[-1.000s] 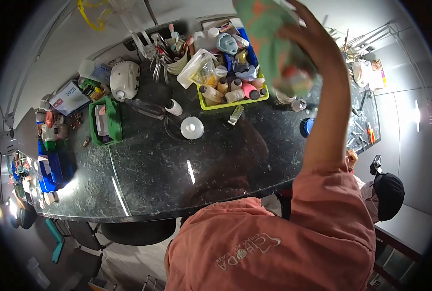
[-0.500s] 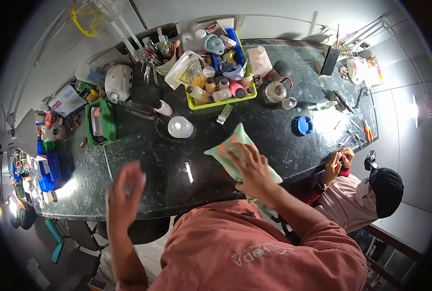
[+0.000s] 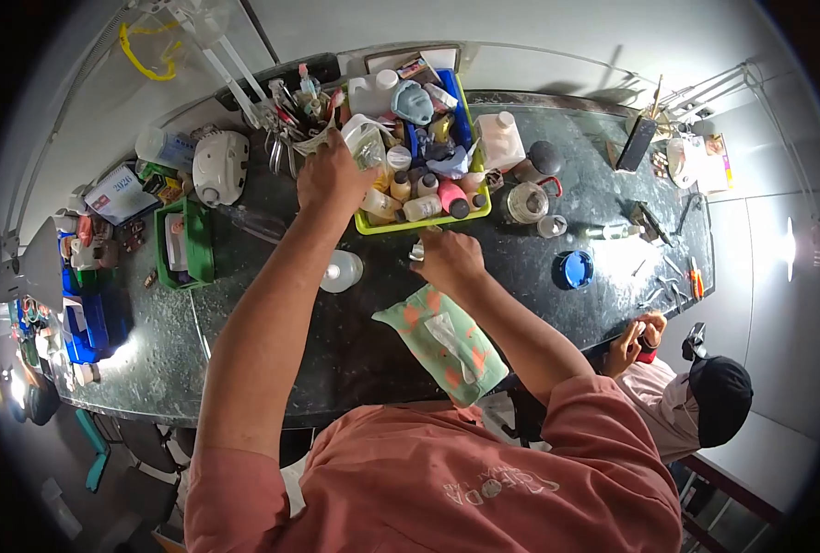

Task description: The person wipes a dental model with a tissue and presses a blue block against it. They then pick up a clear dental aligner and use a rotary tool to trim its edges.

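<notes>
My left hand (image 3: pixel 329 177) is closed at the left edge of the yellow-green basket (image 3: pixel 419 224), its fingers curled on the rim of a clear plastic container (image 3: pixel 366 138). My right hand (image 3: pixel 452 260) is closed in front of the basket. A small pale packet (image 3: pixel 416 251) shows at its fingertips, mostly hidden by the hand. Below my right forearm a green soft tissue pack (image 3: pixel 451 346) with orange patches lies near the table's front edge, a white tissue at its opening. Several small bottles (image 3: pixel 421 208) stand and lean inside the basket. A white round bottle (image 3: pixel 341 272) is partly behind my left forearm.
At left are a green bin (image 3: pixel 186 247) and a white machine (image 3: pixel 220 168). Right of the basket stand a white jug (image 3: pixel 499 140), a glass pot (image 3: pixel 527 203) and a blue round dish (image 3: pixel 576 269). A co-worker in a black cap (image 3: pixel 723 398) sits at right.
My right hand has left the tissue pack and moved up to the small packet. My left hand has come from the lower left to the container at the basket.
</notes>
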Action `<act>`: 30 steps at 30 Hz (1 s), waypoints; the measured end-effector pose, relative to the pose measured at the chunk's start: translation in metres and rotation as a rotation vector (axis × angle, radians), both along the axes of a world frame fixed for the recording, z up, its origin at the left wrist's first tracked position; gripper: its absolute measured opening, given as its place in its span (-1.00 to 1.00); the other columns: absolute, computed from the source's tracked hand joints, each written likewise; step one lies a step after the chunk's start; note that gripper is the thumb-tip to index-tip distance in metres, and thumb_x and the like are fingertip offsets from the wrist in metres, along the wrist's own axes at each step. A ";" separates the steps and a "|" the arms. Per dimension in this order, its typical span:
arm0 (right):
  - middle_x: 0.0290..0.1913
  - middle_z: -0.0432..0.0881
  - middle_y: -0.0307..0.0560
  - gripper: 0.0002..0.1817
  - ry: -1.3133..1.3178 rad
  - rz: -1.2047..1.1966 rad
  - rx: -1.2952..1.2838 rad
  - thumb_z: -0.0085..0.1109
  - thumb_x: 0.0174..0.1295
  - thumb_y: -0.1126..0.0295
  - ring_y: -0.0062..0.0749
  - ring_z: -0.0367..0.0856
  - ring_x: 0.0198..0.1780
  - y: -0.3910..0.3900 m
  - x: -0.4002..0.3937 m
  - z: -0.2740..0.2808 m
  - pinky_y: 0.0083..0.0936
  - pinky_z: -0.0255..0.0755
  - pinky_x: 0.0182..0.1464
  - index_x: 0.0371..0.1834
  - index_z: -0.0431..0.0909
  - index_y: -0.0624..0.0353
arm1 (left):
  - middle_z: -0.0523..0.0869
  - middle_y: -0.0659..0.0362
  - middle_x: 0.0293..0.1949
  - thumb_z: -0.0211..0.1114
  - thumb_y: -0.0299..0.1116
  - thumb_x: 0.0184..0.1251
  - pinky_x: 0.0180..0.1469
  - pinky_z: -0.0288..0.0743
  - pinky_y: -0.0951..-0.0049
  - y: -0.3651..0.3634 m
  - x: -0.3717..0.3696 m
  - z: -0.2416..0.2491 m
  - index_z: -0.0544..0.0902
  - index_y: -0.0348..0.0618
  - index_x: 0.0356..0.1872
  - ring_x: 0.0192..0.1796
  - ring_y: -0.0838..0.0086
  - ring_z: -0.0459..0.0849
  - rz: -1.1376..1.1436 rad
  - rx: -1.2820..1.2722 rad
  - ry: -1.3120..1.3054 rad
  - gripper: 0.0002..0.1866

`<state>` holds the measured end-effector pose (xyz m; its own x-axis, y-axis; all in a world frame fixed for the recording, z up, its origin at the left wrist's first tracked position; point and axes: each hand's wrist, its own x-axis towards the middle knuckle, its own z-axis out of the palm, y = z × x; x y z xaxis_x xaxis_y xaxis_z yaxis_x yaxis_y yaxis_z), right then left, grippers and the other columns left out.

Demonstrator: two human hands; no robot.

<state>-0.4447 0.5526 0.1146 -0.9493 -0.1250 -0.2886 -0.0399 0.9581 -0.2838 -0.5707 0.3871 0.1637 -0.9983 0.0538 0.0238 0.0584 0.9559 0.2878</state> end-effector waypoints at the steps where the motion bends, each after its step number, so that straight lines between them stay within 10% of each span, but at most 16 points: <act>1: -0.37 0.72 0.04 -0.73 0.006 0.018 -0.019 0.21 0.18 0.27 0.01 0.73 -0.26 -0.002 -0.001 -0.008 -0.10 0.58 -0.20 -0.08 0.58 0.09 | 0.68 -0.14 0.03 0.44 -0.05 0.13 0.14 0.54 0.12 -0.004 -0.004 -0.004 0.52 -0.26 0.15 0.13 0.01 0.65 -0.010 0.039 -0.074 -0.36; 10: -0.41 0.71 0.00 -0.88 0.050 0.131 -0.084 0.19 0.14 0.32 -0.06 0.73 -0.32 -0.002 0.004 -0.007 -0.18 0.59 -0.26 -0.32 0.62 0.08 | 0.74 -0.17 -0.20 0.36 -0.24 0.17 -0.03 0.59 0.11 -0.022 0.000 0.042 0.67 -0.26 -0.06 -0.10 -0.03 0.73 -0.020 0.403 0.097 -0.63; 14: -0.46 0.70 -0.03 -0.86 0.101 0.002 -0.511 0.30 0.06 0.26 -0.07 0.73 -0.34 0.007 -0.010 0.059 -0.21 0.57 -0.29 -0.40 0.62 0.05 | 0.77 -0.11 -0.20 0.39 -0.10 0.18 -0.02 0.58 0.16 -0.043 -0.013 0.090 0.68 -0.27 -0.06 -0.10 0.04 0.77 0.042 0.505 0.164 -0.55; 24: -0.38 0.73 -0.03 -0.62 0.300 -0.189 -0.418 0.31 0.17 0.15 -0.06 0.74 -0.28 0.019 -0.038 0.081 -0.20 0.58 -0.17 -0.02 0.62 0.11 | 0.79 -0.06 -0.21 0.41 -0.19 0.21 -0.03 0.56 0.28 -0.053 -0.003 0.144 0.65 -0.35 -0.08 -0.15 0.18 0.78 -0.023 0.618 0.392 -0.58; 28: -0.37 0.69 0.02 -0.59 0.010 -0.149 -0.292 0.33 0.19 -0.02 -0.04 0.71 -0.33 0.025 0.023 0.080 -0.18 0.57 -0.28 -0.24 0.59 0.12 | 0.79 -0.04 -0.22 0.42 -0.21 0.22 -0.03 0.56 0.31 -0.059 0.004 0.136 0.65 -0.35 -0.04 -0.16 0.24 0.78 0.010 0.628 0.410 -0.58; 30: -0.02 0.65 0.08 -0.36 -0.081 -0.103 -0.193 0.35 0.13 -0.13 0.01 0.65 0.02 0.026 0.067 0.060 -0.12 0.54 -0.02 0.07 0.54 0.16 | 0.79 -0.02 -0.21 0.41 -0.23 0.23 -0.04 0.56 0.33 -0.059 0.010 0.140 0.65 -0.35 -0.03 -0.17 0.30 0.78 0.044 0.655 0.360 -0.59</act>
<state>-0.3777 0.5790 0.1742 -0.9344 -0.0892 -0.3448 0.0855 0.8837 -0.4602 -0.5611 0.3284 0.3034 -0.9236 -0.1238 0.3629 0.2221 0.5990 0.7693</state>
